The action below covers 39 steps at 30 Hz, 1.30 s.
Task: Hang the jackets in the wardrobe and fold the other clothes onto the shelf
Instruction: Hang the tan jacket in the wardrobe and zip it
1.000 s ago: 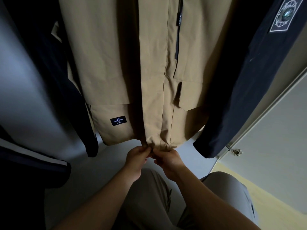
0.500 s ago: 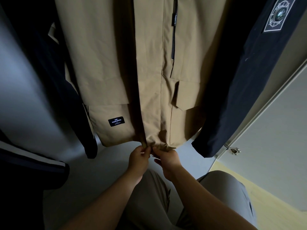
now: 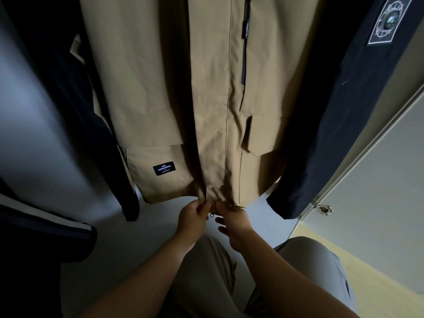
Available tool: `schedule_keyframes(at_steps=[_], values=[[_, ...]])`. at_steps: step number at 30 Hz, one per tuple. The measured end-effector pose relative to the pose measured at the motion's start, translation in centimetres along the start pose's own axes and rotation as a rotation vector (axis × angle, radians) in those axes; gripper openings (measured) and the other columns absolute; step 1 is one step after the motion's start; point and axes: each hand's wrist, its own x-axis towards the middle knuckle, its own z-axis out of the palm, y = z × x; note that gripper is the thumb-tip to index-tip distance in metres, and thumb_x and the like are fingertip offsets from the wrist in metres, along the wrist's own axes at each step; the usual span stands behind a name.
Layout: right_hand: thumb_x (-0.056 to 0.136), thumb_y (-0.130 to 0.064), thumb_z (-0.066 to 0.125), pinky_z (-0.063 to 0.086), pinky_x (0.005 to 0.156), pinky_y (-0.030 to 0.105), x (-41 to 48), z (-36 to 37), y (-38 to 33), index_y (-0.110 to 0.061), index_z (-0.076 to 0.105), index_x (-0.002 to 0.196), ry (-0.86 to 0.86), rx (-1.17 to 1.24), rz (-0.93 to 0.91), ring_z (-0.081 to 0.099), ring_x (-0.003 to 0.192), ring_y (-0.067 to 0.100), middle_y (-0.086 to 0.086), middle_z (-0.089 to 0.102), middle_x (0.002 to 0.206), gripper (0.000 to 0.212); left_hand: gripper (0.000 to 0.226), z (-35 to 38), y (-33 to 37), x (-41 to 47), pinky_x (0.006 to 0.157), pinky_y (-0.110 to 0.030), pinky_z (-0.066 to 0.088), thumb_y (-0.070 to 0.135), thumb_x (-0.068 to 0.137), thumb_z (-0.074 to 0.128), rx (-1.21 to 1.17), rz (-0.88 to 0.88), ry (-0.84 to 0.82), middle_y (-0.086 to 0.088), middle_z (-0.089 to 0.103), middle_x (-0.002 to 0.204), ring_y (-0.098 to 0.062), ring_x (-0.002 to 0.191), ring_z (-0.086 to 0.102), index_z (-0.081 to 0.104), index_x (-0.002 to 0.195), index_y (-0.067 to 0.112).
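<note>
Tan jacket (image 3: 213,92) hangs vertically, hem down, left hand (image 3: 192,218) and right hand (image 3: 234,222) pinching.

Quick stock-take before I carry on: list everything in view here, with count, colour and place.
tan jacket: 1, tan, hanging centre
black label: 1, black with white lettering, on the tan jacket's lower left pocket
navy garment: 1, dark navy, hanging right of the tan jacket
printed patch: 1, grey-white, on the navy garment, top right
dark garment: 1, near black, hanging left of the tan jacket
striped garment: 1, dark with a pale stripe, far left, low
wardrobe door: 1, pale grey, right edge
trousers: 1 pair, grey-beige, bottom centre
left hand: 1, pinching the tan jacket's hem
right hand: 1, pinching the hem beside it
</note>
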Motion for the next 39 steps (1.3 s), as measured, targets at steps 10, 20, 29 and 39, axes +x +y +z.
schedule_keyframes(at_steps=[10, 20, 29, 39], values=[[0.089, -0.037, 0.074, 0.052, 0.068, 0.033, 0.0, -0.2, 0.1, -0.021, 0.069, 0.109, 0.004, -0.024, -0.012, 0.069, 0.092, 0.022, -0.001, 0.077, 0.099, 0.026, 0.024, -0.1, -0.4, 0.2, 0.076, -0.034, 0.049, 0.03, 0.103, 0.056, -0.003, -0.028, -0.062, -0.009, 0.07, 0.084, -0.018, 0.078, 0.063, 0.07, 0.093, 0.013], [0.088, -0.045, 0.073, 0.051, 0.059, 0.029, -0.3, -0.5, 0.1, -0.019, 0.07, 0.101, 0.113, -0.093, -0.037, 0.064, 0.073, 0.018, 0.005, 0.073, 0.091, 0.029, 0.026, -0.6, 1.1, -0.5, 0.078, -0.035, 0.041, 0.022, 0.104, 0.053, -0.423, -0.231, -0.122, -0.006, 0.068, 0.082, -0.018, 0.077, 0.057, 0.072, 0.098, 0.005], [0.073, -0.078, 0.066, 0.045, 0.046, 0.026, -1.3, -0.9, -0.6, -0.016, 0.07, 0.077, 0.3, -0.317, -0.021, 0.053, 0.041, 0.011, -0.004, 0.059, 0.045, 0.062, 0.014, -1.1, 0.4, -0.6, 0.086, -0.034, 0.046, 0.015, 0.098, 0.063, -0.488, -0.25, -0.154, 0.0, 0.068, 0.08, -0.019, 0.088, 0.058, 0.075, 0.095, 0.009], [0.088, -0.042, 0.075, 0.051, 0.084, 0.026, -2.7, -1.7, 0.2, -0.028, 0.07, 0.114, 0.19, -0.957, -0.86, 0.057, 0.102, 0.009, -0.012, 0.066, 0.108, 0.03, 0.02, -1.1, 0.0, -0.1, 0.086, -0.035, 0.046, 0.027, 0.097, 0.066, -0.487, -0.203, -0.185, -0.01, 0.074, 0.099, -0.02, 0.094, 0.064, 0.078, 0.099, 0.011]])
